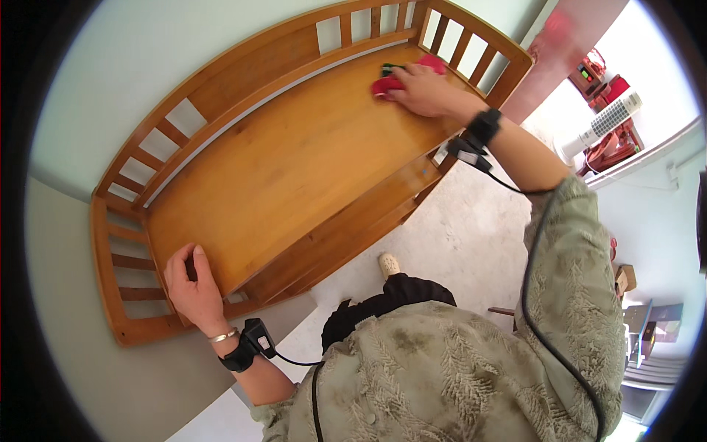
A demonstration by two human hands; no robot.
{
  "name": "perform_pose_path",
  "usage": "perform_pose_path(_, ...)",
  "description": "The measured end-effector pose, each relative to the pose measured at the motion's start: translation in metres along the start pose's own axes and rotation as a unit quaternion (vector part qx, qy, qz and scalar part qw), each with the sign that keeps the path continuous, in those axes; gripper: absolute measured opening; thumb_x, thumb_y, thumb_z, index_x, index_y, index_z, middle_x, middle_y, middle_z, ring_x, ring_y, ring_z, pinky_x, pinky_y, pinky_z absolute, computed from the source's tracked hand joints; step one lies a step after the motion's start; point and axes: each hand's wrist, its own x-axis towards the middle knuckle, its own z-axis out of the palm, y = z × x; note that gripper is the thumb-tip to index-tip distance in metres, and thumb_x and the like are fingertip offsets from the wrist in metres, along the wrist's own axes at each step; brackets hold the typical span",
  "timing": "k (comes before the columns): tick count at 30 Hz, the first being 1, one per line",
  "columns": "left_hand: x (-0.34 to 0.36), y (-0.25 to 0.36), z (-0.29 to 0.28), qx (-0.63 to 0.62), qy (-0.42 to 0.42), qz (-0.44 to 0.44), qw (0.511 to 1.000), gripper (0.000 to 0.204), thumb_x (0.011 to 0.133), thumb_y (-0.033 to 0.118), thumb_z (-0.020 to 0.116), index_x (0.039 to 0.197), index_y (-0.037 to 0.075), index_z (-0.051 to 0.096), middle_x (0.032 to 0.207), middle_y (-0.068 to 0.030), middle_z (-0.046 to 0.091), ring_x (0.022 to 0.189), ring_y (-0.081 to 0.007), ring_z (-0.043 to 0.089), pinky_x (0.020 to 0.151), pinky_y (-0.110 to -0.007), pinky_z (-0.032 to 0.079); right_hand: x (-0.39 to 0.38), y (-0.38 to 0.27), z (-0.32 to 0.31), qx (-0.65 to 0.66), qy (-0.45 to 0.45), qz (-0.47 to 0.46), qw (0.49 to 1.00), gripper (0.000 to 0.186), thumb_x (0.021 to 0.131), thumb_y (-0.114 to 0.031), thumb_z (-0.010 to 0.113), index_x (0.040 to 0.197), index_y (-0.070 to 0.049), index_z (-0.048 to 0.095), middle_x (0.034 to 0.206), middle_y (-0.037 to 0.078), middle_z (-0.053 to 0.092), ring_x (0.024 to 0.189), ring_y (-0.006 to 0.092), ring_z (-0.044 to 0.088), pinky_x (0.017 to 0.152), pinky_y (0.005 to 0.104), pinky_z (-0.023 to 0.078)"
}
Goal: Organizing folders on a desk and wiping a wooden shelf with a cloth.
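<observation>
A wooden piece of furniture with slatted sides (pixel 513 72) has a broad flat board (pixel 287 147) with a lower wooden level along its front. My left hand (pixel 193 283) rests at the board's left front corner, fingers loosely bent with a gap to the thumb, grasping nothing visible. My right hand (pixel 421 92) is closed over a red cloth (pixel 433 64) on the board's far right end; a small dark green patch shows under my fingers. Both wrists carry black strapped devices with cables.
Pale walls (pixel 118 59) back the furniture, and a whitish floor (pixel 464 228) lies below, with my shoe (pixel 389 265) on it. At right are a pink panel (pixel 537 66), a white tower fan (pixel 607 118), red items (pixel 615 88) and cardboard boxes (pixel 626 277).
</observation>
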Motion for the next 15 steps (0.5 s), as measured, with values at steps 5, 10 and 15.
perform_pose_path(5,-0.005,-0.004,-0.005,0.000,0.015,-0.006,1.000,0.017,0.089,0.017,0.062,0.096,0.001,0.065,0.095,-0.0101,0.064,0.088,-0.0247,0.060,0.080,-0.032,0.047,0.047,-0.129,-0.020,0.078,-0.089,-0.167,0.979,0.062,0.090,-0.050,0.050,0.133,-0.005,0.045,0.132,0.024,0.046,0.122,0.0394,0.046,0.098,0.0528,0.041)
perform_pose_path(10,-0.006,0.001,-0.006,0.000,0.021,-0.009,1.000,0.017,0.090,0.017,0.062,0.095,0.000,0.064,0.093,-0.0106,0.064,0.086,-0.0244,0.059,0.079,-0.032,0.047,0.042,-0.276,-0.025,0.151,-0.071,-0.405,0.899,0.061,0.085,-0.048,0.052,0.127,-0.005,0.053,0.131,0.023,0.048,0.123,0.0381,0.045,0.103,0.0458,0.037)
perform_pose_path(15,-0.006,-0.010,-0.003,-0.076,0.025,-0.022,0.997,0.018,0.091,0.015,0.061,0.095,-0.002,0.063,0.090,-0.0106,0.063,0.083,-0.0223,0.058,0.079,-0.030,0.046,0.032,-0.352,-0.021,0.175,-0.069,-0.492,0.850,0.063,0.086,-0.049,0.050,0.139,-0.015,0.045,0.146,0.017,0.036,0.136,0.0356,0.030,0.111,0.0501,0.024)
